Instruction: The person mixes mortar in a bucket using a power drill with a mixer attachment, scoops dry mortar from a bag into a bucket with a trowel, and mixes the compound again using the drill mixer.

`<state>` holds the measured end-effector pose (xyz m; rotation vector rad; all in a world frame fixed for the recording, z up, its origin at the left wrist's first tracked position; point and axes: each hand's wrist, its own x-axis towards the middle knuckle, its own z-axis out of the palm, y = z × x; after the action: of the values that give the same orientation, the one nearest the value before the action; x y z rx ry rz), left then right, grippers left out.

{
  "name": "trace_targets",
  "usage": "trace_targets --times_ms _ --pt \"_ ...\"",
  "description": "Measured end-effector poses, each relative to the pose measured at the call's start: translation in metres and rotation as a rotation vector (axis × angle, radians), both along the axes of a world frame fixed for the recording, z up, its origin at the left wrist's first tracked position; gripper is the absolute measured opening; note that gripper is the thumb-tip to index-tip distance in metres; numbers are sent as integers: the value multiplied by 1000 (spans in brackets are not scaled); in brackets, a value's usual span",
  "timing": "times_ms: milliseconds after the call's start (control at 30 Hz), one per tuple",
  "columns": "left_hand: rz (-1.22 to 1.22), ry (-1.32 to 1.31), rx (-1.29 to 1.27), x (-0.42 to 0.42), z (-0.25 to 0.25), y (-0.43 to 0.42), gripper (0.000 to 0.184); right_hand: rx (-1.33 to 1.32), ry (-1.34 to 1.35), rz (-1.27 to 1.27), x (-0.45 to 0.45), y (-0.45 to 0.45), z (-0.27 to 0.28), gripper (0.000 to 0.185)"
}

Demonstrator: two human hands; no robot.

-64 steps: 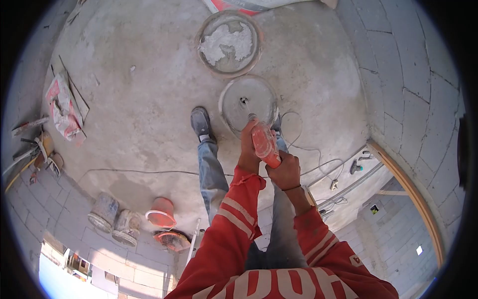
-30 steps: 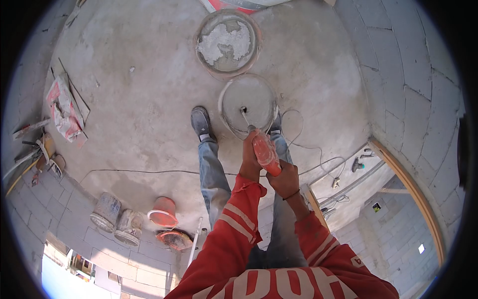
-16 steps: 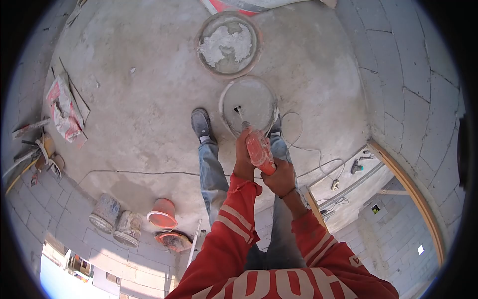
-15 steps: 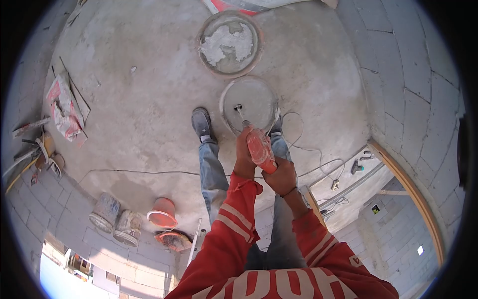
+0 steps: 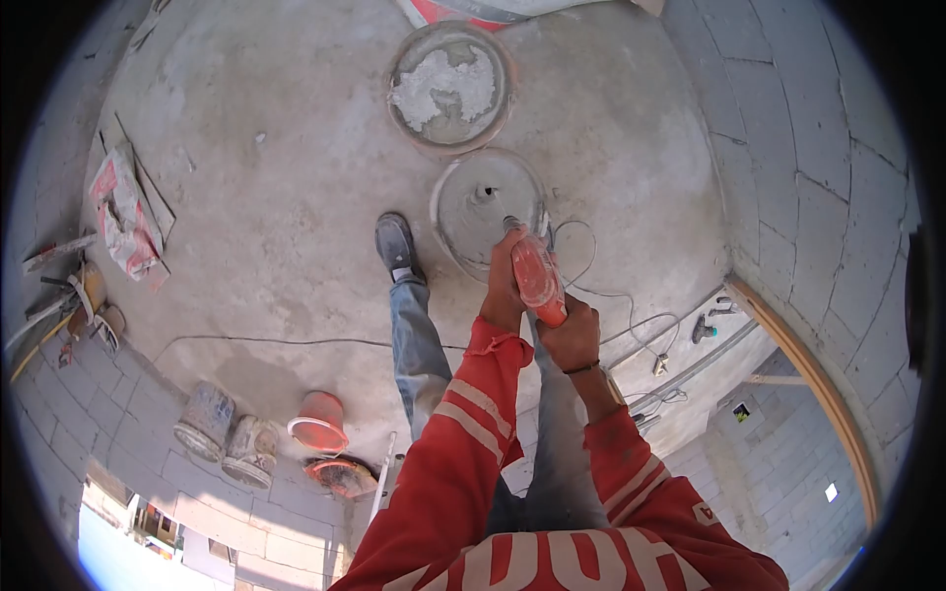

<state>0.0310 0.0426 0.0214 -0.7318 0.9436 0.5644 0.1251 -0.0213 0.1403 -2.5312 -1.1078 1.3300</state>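
Note:
My left hand (image 5: 504,286) is wrapped round the front of a red, dust-smeared power drill (image 5: 538,276). My right hand (image 5: 572,340) grips the drill's rear end, closer to my body. From the drill's nose a thin mixing shaft (image 5: 510,223) slants into a round bucket (image 5: 435,219) standing between my feet. Smooth grey wet mortar (image 5: 463,227) fills this bucket, with a small dark hollow and swirl around the shaft. The shaft's lower end is hidden in the mortar. Just beyond stands a second bucket (image 5: 396,118), holding pale powder (image 5: 448,87) heaped on grey liquid.
A power cable (image 5: 286,341) runs across the concrete floor and loops right of the mortar bucket. Dirty buckets (image 5: 205,422) and a red bucket (image 5: 318,422) stand at lower left. A torn bag (image 5: 126,217) lies left. Block walls and a wooden door frame (image 5: 813,364) border the right.
Both hands and the drill have shifted to the right. The hollow in the mortar has moved right and farther from me, and ripples now surround it.

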Motion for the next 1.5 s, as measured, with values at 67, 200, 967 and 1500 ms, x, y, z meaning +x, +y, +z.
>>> trace_targets --times_ms 67,200,967,1500 --pt "-54 61 -16 9 14 1 34 -24 -3 -31 3 -3 6 34" --pt "-75 63 -4 27 -3 -25 39 -61 -11 -60 15 -19 7 32" --pt "-39 118 97 -39 10 -93 51 -40 -26 152 -38 -73 15 26" --pt "129 64 53 -70 -6 -118 50 -19 -2 263 -63 -68 15 26"
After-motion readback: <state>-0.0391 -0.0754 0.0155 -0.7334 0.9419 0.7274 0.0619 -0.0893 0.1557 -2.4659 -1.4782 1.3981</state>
